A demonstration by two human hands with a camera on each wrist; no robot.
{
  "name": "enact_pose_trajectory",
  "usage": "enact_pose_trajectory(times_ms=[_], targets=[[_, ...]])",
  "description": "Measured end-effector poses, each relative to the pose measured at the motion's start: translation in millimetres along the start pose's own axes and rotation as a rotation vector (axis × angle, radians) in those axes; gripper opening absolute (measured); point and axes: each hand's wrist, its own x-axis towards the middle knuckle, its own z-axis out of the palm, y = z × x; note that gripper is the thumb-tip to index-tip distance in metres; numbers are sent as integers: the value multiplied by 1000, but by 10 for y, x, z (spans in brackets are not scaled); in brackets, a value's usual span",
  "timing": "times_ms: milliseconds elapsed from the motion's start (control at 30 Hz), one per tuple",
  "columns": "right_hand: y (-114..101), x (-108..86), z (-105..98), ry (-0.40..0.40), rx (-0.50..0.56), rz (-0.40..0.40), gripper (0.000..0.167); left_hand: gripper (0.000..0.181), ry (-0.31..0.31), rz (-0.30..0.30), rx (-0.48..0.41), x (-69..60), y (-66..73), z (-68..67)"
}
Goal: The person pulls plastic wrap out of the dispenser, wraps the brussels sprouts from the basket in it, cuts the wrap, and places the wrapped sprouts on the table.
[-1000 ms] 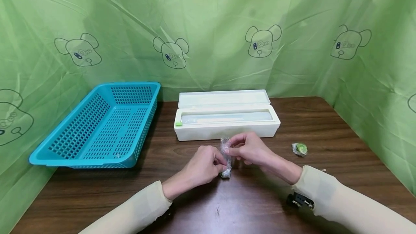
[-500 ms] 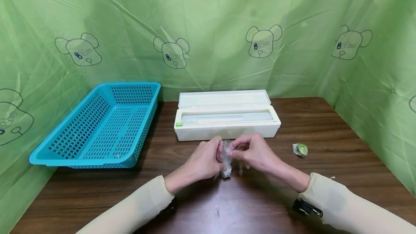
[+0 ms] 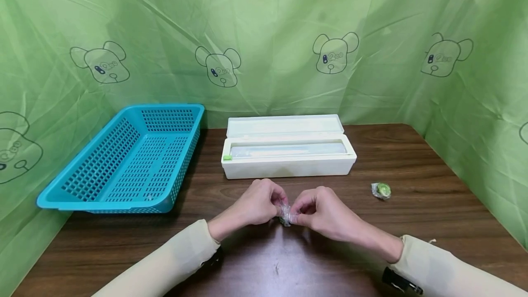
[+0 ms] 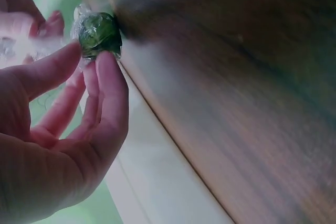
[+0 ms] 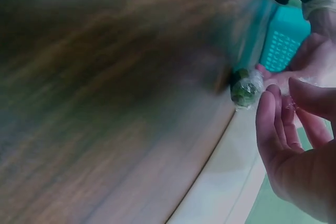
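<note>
A small round leafy green vegetable, like a Brussels sprout, is bundled in clear plastic wrap at the middle of the table. My left hand pinches it from the left, thumb and fingertips at its wrapped edge. From the right, my right hand pinches the film close beside it. In the right wrist view the wrapped sprout lies just beyond the right fingertips, with film between thumb and fingers. The fingers partly cover the bundle in the head view.
Behind the hands stands a white wrap dispenser box, lid up, film inside and a green slider at its left. A blue basket stands left. Another wrapped sprout lies right. Green curtain surrounds the table.
The long strip of film that stretched away from the sprout is now gathered close to it. My right hand has come nearer to me, and both hands meet at the sprout.
</note>
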Motion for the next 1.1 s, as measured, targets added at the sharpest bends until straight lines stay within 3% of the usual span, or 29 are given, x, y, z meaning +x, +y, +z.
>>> enact_pose_trajectory(times_ms=[200, 400, 500, 700, 900, 1100], targets=[[31, -68, 69, -8, -78, -81, 19, 18, -13, 23, -4, -29, 29, -31], [65, -86, 104, -21, -150, -126, 24, 21, -125, -8, 10, -82, 73, -132], [70, -82, 88, -29, -178, -130, 27, 20, -145, -7, 19, -91, 87, -155], [83, -106, 91, -44, -180, -138, 26, 9, -70, 41, 20, -100, 99, -37], [77, -118, 96, -48, -160, -114, 24, 10, 14, 51, 50, -77, 74, 50], [48, -107, 90, -40, -99, -21, 15, 15, 11, 5, 30, -84, 64, 66]])
